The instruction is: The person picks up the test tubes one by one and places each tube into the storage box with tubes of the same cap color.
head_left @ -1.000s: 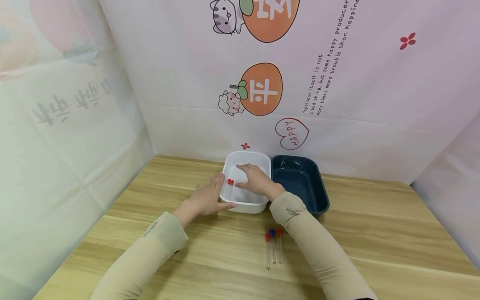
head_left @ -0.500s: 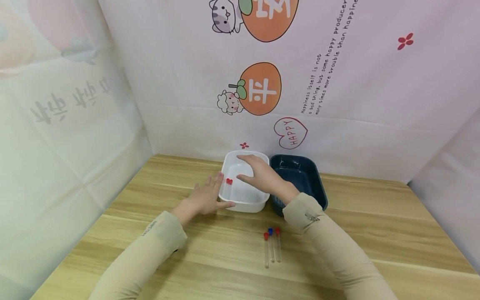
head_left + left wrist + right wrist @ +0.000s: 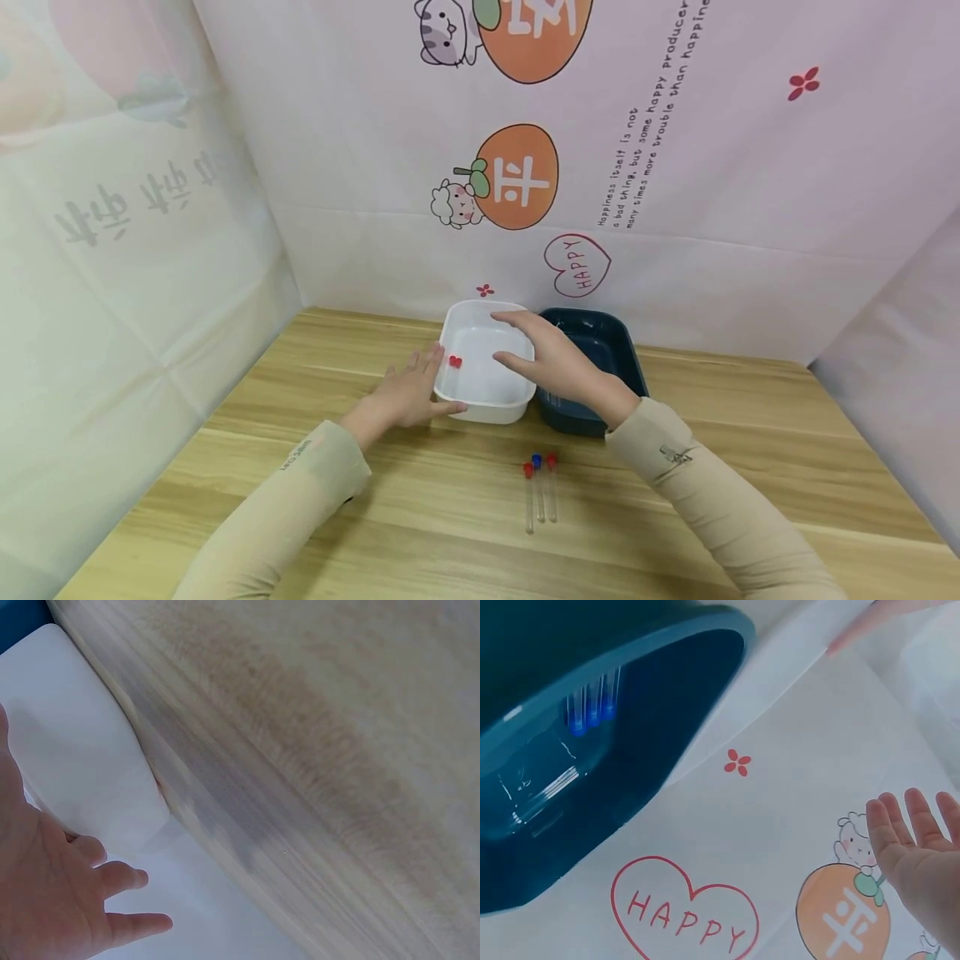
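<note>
My left hand (image 3: 405,396) rests against the left side of the white plastic bin (image 3: 491,412), thumb at its front wall; the left wrist view shows its spread fingers beside the bin (image 3: 82,735). Over the edge shared by the two bins hovers my right hand (image 3: 558,358), fingers extended and thumb apart, holding nothing. Inside the white bin lie clear tubes with red caps (image 3: 455,362). Several blue-capped tubes (image 3: 592,709) lie in the dark blue bin (image 3: 588,425). On the table are a blue-capped tube (image 3: 539,487) and two red-capped tubes (image 3: 528,500), side by side.
The wooden table (image 3: 420,517) extends in front of the bins and to both sides. A white printed cloth (image 3: 360,250) hangs right behind the bins, and another cloth (image 3: 150,292) closes the left side.
My right hand has withdrawn from inside the white bin, moving right toward the dark blue bin. My left hand stays at the white bin, and the tubes on the table lie as before.
</note>
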Demonstrator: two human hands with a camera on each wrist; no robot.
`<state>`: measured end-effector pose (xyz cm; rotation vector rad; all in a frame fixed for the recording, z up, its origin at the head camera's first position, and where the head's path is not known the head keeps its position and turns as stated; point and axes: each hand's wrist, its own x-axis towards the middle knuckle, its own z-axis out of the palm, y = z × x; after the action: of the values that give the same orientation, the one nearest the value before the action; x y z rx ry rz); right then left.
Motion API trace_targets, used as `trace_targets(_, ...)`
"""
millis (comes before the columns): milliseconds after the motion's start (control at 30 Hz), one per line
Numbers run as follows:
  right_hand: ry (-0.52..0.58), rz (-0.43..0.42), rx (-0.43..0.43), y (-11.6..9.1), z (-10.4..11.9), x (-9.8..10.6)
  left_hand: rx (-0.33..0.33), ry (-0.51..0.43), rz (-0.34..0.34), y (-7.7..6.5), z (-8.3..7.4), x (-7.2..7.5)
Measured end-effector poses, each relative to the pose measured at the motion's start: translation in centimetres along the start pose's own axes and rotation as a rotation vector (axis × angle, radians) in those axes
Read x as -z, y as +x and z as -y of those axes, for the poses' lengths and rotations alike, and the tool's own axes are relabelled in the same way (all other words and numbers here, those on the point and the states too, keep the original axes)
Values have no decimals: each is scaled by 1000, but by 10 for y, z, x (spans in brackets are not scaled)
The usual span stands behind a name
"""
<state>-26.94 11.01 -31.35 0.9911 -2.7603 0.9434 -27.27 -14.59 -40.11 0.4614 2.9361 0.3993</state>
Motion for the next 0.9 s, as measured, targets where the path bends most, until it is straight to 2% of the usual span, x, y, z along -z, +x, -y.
trace_targets(267, 9, -23, 78, -26, 3, 7, 4, 0, 4, 1, 1, -1)
trace_targets(567, 24, -64, 125, -55, 2, 12, 3, 0, 4, 1, 3, -1)
trace_targets(900, 8, -58, 134, -92, -5, 10, -3, -6, 6, 0, 2, 0)
